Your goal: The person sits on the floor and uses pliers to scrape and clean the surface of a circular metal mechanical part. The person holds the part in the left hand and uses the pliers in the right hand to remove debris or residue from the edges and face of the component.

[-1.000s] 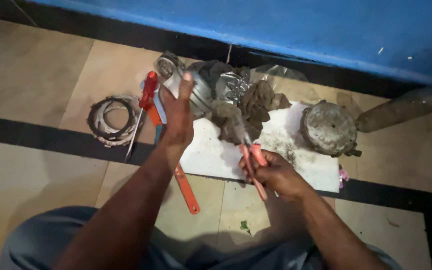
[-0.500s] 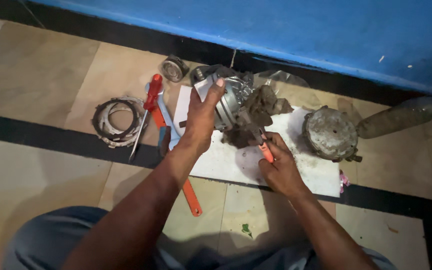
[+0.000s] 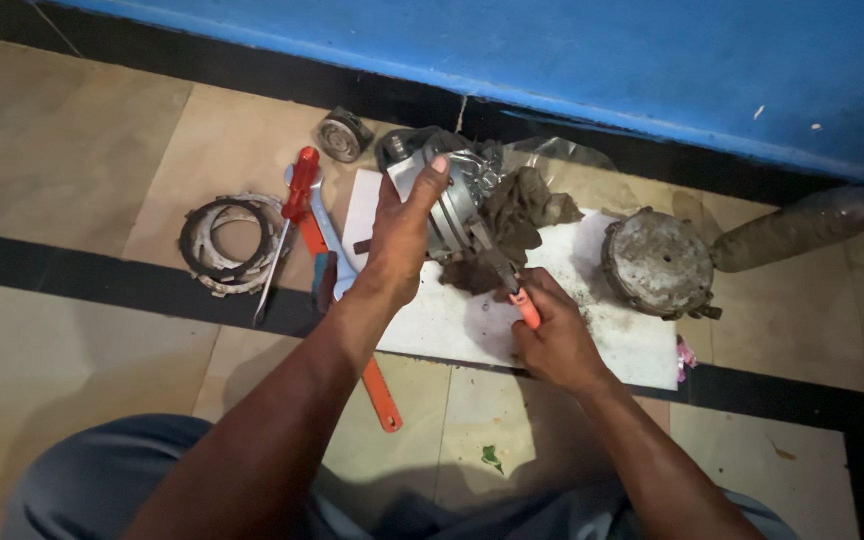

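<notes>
One round metal part (image 3: 449,205) is clasped by the left hand (image 3: 399,240) above the white sheet (image 3: 472,320). One pair of orange-handled pliers (image 3: 508,282), squeezed in the right hand (image 3: 555,335), points up-left towards it.

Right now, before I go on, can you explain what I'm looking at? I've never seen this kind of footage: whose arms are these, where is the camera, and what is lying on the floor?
There is no machine here. The camera sits on a person's head and looks down at their own two bare hands. The left hand grips a round metal part. The right hand holds orange-handled pliers, their nose at that part. Both work above a white sheet on the tiled floor. Beside it lie a red-handled screwdriver, a ring of toothed plates, a dirty round housing, a brown rag and a plastic bottle by the blue wall.
</notes>
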